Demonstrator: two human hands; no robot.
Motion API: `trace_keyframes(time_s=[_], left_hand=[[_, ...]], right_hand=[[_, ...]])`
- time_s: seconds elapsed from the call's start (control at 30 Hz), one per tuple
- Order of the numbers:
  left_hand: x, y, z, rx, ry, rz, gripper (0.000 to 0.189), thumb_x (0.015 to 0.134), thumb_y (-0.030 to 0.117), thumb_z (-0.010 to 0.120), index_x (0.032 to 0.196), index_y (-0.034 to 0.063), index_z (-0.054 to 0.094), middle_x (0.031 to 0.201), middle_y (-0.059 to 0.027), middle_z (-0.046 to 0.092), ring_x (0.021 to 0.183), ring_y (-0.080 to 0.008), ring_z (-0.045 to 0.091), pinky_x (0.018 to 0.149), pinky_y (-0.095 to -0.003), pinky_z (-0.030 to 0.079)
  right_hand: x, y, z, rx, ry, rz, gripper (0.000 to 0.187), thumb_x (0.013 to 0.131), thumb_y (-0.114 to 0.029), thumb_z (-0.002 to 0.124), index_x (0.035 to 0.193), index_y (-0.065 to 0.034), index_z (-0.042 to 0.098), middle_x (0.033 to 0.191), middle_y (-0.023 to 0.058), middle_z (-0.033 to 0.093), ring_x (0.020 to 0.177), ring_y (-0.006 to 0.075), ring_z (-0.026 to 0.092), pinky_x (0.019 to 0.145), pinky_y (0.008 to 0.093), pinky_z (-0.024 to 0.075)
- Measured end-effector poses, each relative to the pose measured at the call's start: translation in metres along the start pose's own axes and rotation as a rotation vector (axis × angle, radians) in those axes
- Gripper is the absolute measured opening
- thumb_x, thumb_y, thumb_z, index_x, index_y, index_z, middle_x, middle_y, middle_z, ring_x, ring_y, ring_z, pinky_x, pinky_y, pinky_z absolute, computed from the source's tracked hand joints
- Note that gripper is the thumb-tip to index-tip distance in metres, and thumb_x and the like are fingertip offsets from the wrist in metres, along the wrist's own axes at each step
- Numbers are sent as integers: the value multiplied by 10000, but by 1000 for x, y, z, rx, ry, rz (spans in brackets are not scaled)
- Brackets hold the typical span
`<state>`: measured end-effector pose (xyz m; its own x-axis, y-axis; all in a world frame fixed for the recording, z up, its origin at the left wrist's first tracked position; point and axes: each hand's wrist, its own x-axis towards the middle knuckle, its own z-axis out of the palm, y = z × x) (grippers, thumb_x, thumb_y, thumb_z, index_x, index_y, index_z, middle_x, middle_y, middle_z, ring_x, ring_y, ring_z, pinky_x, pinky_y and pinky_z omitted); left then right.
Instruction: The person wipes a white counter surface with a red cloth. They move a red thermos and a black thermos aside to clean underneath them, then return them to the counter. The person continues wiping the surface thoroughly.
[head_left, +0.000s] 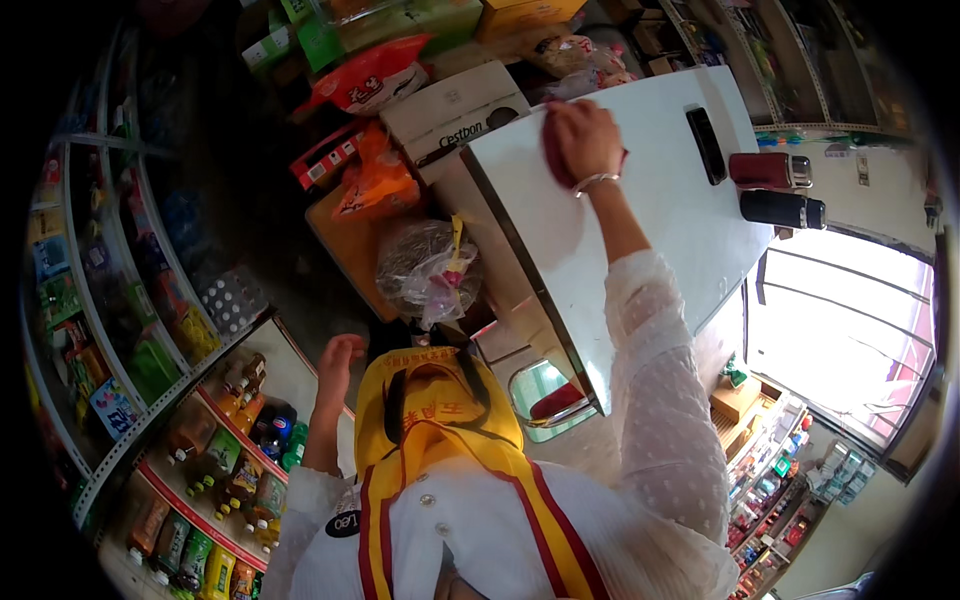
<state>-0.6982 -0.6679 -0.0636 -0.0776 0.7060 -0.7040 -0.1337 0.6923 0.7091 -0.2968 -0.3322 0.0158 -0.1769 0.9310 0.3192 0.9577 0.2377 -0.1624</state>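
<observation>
My right hand (589, 142) presses a dark red cloth (555, 146) onto the white tabletop (667, 247), near its far left edge. The fingers lie over the cloth, so much of it is hidden. A black phone-like object (706, 146) lies on the right part of the tabletop. A red vacuum flask (765, 171) and a black vacuum flask (780, 208) stand along the right edge. My left hand (339, 367) hangs in the air beside my yellow apron (442, 390), well away from the table. Nothing shows in it, and its fingers look loosely extended.
Left of the table are a Cestbon carton (457, 112), an orange plastic bag (379, 184) and a clear bag of dark contents (427, 270). Shelves of bottled drinks (240, 465) rise at my left. A stool with a metal rim (551, 397) sits beside the table's near end.
</observation>
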Motion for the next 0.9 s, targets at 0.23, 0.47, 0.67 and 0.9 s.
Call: trace_keyframes(time_s=[0.23, 0.47, 0.67, 0.9], left_hand=[[7, -42, -50, -47, 100, -19, 237, 1008, 241, 506, 1100, 59, 627, 1035, -42, 655, 931, -120, 612, 848, -270, 484], [21, -31, -30, 62, 4, -119, 222, 1007, 224, 507, 1088, 58, 630, 1039, -36, 648, 939, -121, 607, 856, -262, 486], [28, -20, -17, 180, -58, 15, 215, 1009, 204, 491, 1073, 49, 626, 999, -32, 644, 922, -121, 607, 849, -260, 485], [18, -65, -27, 251, -66, -59, 209, 1005, 194, 489, 1068, 49, 625, 974, -36, 651, 904, -130, 613, 845, -268, 487]], right_hand=[[-2, -12, 6, -279, -2, 335, 204, 890, -307, 583, 993, -207, 727, 1055, 27, 642, 955, 271, 592, 814, 434, 477], [-16, -18, -6, -112, 69, 160, 156, 875, -265, 603, 965, -222, 723, 972, -4, 636, 910, 251, 588, 776, 412, 464], [-12, -6, 2, -202, 10, 246, 178, 876, -260, 583, 989, -234, 718, 966, 4, 639, 902, 259, 595, 755, 429, 476], [-33, -22, -16, -141, 10, 200, 176, 893, -279, 577, 968, -235, 730, 966, 3, 633, 913, 253, 598, 775, 413, 476]])
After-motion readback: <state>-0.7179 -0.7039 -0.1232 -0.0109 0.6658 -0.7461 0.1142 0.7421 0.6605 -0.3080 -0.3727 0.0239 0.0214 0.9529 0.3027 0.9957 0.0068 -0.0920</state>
